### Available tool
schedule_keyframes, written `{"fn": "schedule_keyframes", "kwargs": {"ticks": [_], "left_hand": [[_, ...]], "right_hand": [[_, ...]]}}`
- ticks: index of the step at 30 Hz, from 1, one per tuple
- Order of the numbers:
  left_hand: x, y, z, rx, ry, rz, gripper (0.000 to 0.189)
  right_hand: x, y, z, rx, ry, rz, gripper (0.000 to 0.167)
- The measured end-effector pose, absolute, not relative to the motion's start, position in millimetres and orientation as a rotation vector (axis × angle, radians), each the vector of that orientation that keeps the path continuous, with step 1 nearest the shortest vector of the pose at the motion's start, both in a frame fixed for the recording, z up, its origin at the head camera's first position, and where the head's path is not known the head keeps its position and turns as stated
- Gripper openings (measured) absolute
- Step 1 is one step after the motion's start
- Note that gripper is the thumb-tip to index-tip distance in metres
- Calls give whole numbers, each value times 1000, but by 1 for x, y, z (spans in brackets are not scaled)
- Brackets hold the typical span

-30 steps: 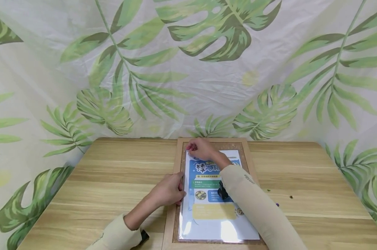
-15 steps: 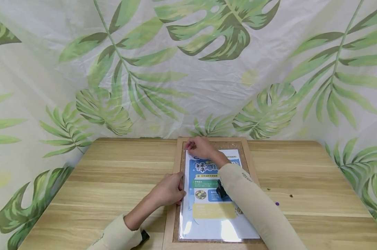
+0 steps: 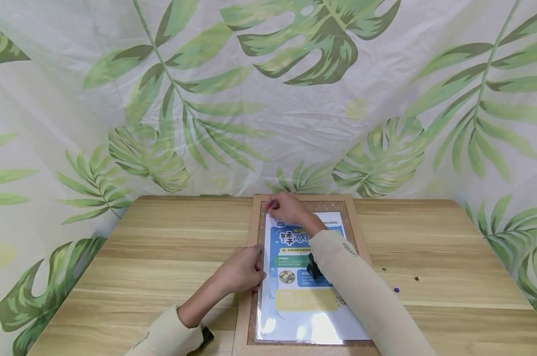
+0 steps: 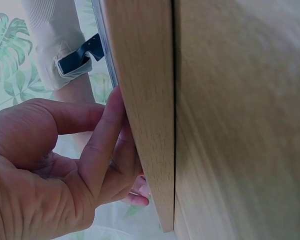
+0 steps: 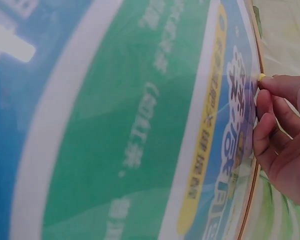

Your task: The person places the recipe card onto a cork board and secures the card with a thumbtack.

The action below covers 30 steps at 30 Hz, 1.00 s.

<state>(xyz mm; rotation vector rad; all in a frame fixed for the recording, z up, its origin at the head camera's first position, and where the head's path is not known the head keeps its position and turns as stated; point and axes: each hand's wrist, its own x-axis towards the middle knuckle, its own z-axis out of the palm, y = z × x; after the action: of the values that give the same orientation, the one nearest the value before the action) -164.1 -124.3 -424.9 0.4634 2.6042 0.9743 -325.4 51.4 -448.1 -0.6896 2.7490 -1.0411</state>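
A glossy printed poster point(image 3: 304, 300) with blue, green and yellow blocks lies on a wood-framed cork board point(image 3: 295, 348). My right hand point(image 3: 285, 206) is at the poster's upper left corner. There, in the right wrist view, its thumb tip presses a small yellow push pin point(image 5: 261, 77), the other fingers bent below it. My left hand point(image 3: 241, 269) rests at the poster's left edge, over the frame's inner side. Its fingertips touch down along that edge in the left wrist view, beside the wooden frame point(image 4: 145, 100); what lies under the tips is hidden.
Right of the board, a purple push pin point(image 3: 396, 290) and a couple of small dark and green bits lie on the wooden table point(image 3: 450, 257). A leaf-patterned curtain point(image 3: 250, 99) hangs behind the table's back edge. My right forearm point(image 3: 361, 287) covers part of the poster.
Both hands stay almost in place at the same spots on the poster. My right hand has shifted up very slightly, and its forearm a little to the left.
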Motion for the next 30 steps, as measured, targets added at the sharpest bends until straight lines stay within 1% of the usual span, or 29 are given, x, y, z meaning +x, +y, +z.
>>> {"fn": "schedule_keyframes", "kwargs": {"ticks": [10, 19, 30], "left_hand": [[-163, -125, -424, 457, 2594, 983, 17], [-163, -125, -423, 469, 2593, 990, 17], [-163, -126, -425, 488, 2602, 983, 17]], "right_hand": [[-325, 50, -449, -639, 2683, -1119, 14], [-325, 48, -444, -508, 2699, -1116, 20], [-328, 45, -449, -427, 2755, -1108, 20]]}}
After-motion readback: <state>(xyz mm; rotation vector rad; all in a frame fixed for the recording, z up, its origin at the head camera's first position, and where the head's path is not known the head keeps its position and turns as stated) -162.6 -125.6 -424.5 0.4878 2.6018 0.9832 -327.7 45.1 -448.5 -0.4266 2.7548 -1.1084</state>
